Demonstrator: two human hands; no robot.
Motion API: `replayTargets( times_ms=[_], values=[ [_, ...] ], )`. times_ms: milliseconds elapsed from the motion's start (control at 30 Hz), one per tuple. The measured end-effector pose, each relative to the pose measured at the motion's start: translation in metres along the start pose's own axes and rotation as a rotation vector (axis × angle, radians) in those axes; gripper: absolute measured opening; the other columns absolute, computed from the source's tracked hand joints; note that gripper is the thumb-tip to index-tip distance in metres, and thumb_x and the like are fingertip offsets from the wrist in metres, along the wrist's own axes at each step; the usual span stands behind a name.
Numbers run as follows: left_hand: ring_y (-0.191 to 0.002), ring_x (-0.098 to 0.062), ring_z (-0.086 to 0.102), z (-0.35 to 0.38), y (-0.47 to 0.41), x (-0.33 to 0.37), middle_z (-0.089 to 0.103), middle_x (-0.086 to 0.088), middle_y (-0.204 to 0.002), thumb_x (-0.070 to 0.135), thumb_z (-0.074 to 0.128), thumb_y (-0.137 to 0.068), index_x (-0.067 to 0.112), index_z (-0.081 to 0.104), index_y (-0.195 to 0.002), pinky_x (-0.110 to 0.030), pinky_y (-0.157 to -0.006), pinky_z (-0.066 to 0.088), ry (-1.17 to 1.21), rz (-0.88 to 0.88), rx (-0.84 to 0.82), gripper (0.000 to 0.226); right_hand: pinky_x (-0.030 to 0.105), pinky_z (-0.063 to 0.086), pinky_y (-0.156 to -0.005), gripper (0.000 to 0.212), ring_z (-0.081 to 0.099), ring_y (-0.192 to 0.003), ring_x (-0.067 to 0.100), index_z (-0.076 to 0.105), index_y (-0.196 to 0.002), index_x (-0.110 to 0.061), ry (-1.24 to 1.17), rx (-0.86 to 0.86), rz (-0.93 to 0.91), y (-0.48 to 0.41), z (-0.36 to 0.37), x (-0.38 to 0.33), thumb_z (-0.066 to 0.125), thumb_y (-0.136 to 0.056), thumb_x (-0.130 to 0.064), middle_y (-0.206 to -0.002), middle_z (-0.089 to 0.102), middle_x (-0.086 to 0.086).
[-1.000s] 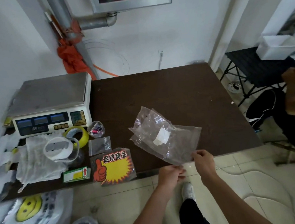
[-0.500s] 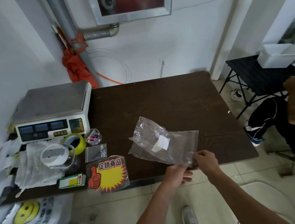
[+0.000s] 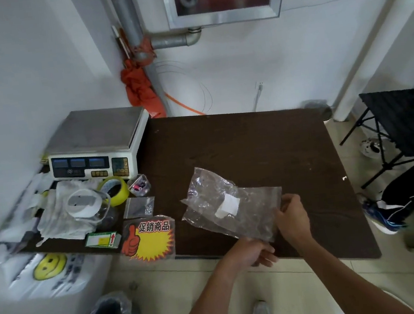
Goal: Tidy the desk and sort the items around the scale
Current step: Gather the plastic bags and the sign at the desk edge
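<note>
A clear plastic bag (image 3: 231,203) lies flat on the dark brown desk (image 3: 237,140), near the front edge. It has a small white sticker (image 3: 227,205) on it, but no words on it can be read. The right hand (image 3: 291,218) pinches the bag's right end between its fingers. The left hand (image 3: 253,252) is at the bag's near corner, by the desk edge; its fingers are curled, but I cannot tell if they are pinching the bag.

The scale (image 3: 96,143) sits at the back left corner of the desk. It is white with a shiny metal top, blue screens and yellow buttons. The marks on it are too small to read.

In front of the scale sit a roll of yellow tape (image 3: 117,190), a white round tub (image 3: 85,204) on a white cloth (image 3: 55,220), and a tiny bag with pink bits (image 3: 141,186). A small zip bag (image 3: 139,207) lies nearer. Below it is a red and yellow sign (image 3: 149,238) with a thumbs-up and the words "促销商品". Just left of it is a little green and white box (image 3: 103,239) with a red arrow.

A white bag with a yellow smiley face (image 3: 49,266) hangs off the front left of the desk.
</note>
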State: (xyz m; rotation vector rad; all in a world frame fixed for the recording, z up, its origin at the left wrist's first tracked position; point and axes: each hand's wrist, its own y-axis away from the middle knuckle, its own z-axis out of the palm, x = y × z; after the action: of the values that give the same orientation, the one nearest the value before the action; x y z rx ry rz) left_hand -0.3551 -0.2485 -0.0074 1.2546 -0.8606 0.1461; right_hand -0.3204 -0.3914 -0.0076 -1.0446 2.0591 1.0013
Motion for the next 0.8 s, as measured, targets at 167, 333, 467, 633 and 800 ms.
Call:
replayTargets(
  times_ms=[167,333,467,633,800],
  values=[
    [-0.085,-0.020,0.074,-0.006,-0.002,0.014,0.078,-0.009,-0.097,0.026,0.056,-0.094,0.010,0.071,-0.103,-0.029,-0.091,0.049,0.060,0.040,0.037,0.024,0.034,0.049,-0.079,0.045,0.062,-0.094,0.017,0.049,-0.131,-0.017,0.073,-0.028,-0.186,-0.014,0.007,-0.021,0.065,-0.090,-0.020,-0.114,0.062,0.000],
    [-0.099,-0.019,0.074,-0.025,0.004,0.020,0.077,-0.007,-0.106,0.023,0.049,-0.101,0.005,0.067,-0.119,-0.035,-0.096,0.050,0.176,0.121,0.149,0.031,0.032,0.055,-0.072,0.042,0.064,-0.081,0.011,0.049,-0.132,-0.016,0.103,-0.165,-0.330,-0.014,0.028,-0.047,0.063,-0.093,-0.019,-0.102,0.063,-0.002],
    [-0.100,-0.023,0.074,-0.044,0.021,0.007,0.077,-0.008,-0.104,0.019,0.045,-0.099,0.005,0.069,-0.116,-0.041,-0.106,0.047,0.301,0.148,0.285,0.032,0.022,0.040,-0.063,0.036,0.058,-0.078,0.007,0.052,-0.125,-0.018,0.160,-0.225,-0.459,-0.003,0.057,-0.064,0.063,-0.091,-0.017,-0.096,0.060,-0.004],
    [-0.103,-0.023,0.073,-0.092,0.055,-0.023,0.076,-0.008,-0.111,0.022,0.049,-0.101,0.005,0.069,-0.119,-0.039,-0.103,0.049,0.414,0.188,0.427,0.032,0.038,0.052,-0.076,0.035,0.061,-0.084,0.017,0.049,-0.124,-0.018,0.241,-0.384,-0.562,0.030,0.104,-0.090,0.061,-0.091,-0.020,-0.099,0.059,-0.002],
    [-0.093,-0.022,0.076,-0.144,0.095,-0.077,0.079,-0.005,-0.097,0.025,0.056,-0.100,0.007,0.070,-0.112,-0.039,-0.095,0.053,0.566,0.213,0.580,0.026,0.035,0.049,-0.076,0.031,0.064,-0.088,0.019,0.055,-0.121,-0.014,0.282,-0.494,-0.646,0.071,0.162,-0.114,0.063,-0.091,-0.019,-0.099,0.064,0.001]
  ],
)
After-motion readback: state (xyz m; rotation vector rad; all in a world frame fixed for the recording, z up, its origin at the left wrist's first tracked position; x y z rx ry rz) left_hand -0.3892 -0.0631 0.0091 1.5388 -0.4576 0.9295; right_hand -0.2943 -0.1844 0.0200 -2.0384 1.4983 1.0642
